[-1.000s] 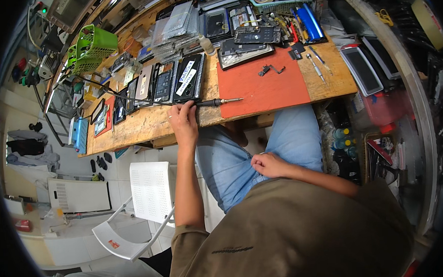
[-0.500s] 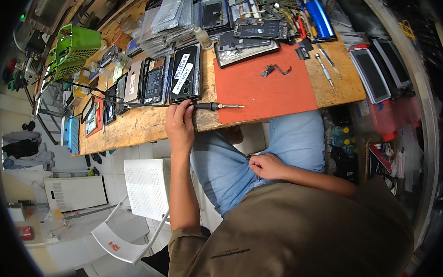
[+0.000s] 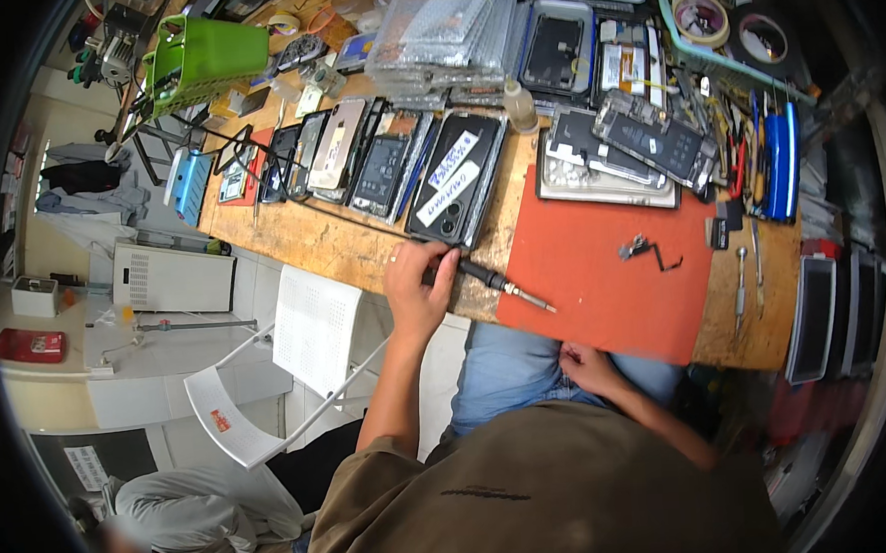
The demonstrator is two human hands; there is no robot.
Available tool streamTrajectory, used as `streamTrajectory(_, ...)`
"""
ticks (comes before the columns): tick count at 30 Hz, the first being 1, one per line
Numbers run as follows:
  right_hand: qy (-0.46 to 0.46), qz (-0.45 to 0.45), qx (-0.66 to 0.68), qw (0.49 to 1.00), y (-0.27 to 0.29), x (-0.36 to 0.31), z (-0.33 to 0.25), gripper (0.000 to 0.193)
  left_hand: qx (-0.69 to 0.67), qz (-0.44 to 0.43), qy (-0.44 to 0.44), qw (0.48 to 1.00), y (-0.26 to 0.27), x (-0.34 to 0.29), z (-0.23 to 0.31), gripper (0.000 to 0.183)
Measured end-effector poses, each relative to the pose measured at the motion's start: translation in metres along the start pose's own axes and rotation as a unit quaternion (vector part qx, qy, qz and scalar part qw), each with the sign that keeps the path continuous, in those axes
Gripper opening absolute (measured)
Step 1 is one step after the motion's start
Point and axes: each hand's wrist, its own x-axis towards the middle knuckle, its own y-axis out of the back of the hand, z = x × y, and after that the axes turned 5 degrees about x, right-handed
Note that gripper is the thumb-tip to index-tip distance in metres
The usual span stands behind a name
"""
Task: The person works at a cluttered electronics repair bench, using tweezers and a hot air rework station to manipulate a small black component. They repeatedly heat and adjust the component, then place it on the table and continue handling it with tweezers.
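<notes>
My left hand [image 3: 421,290] is closed around the dark handle of a soldering iron [image 3: 485,275] at the bench's front edge. Its metal tip points right and slightly toward me, over the orange-red mat [image 3: 603,268]. Just beyond my fingers lies a black phone [image 3: 455,181] with white labels on its back. A small dark flex cable with connectors [image 3: 652,253] rests on the mat, apart from the iron. My right hand [image 3: 590,367] lies on my lap below the bench edge, fingers curled in; whatever they may hold is hidden.
Phones in a row, including an opened one [image 3: 389,167], line the wooden bench [image 3: 331,244]. Phone parts [image 3: 654,145] are stacked behind the mat, near a small bottle [image 3: 519,107]. Screwdrivers [image 3: 740,291] lie at right. A white chair [image 3: 315,328] and a seated person [image 3: 209,494] are at left.
My view has shifted, so the bench sits further right and tilted. The iron now slants toward me, still in my left hand. My right hand stays on my lap.
</notes>
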Motion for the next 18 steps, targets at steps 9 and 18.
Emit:
streamTrajectory(9,0.161,-0.108,-0.047,0.980,0.038,-0.097,-0.169,0.031,0.064,-0.045,-0.032,0.996,0.003,0.015,0.018,0.017)
streamTrajectory(18,0.384,0.078,-0.202,0.898,-0.028,-0.045,-0.264,0.049,0.077,-0.066,-0.084,0.991,0.010,0.030,0.018,0.018)
